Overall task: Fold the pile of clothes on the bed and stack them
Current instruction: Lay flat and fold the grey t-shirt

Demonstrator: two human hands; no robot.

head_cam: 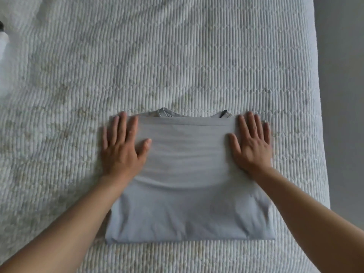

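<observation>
A pale grey-blue shirt [187,184] lies folded into a rectangle on the bed, its collar showing at the far edge. My left hand [122,146] lies flat on the shirt's far left corner with fingers straight and spread. My right hand [252,144] presses flat on the far right corner in the same way. Both palms cover the side edges of the fold.
A white ribbed bedspread [177,56] covers the bed all around the shirt. The bed's right edge [319,95] drops to a grey floor. A bit of white cloth and something dark [3,36] show at the far left edge.
</observation>
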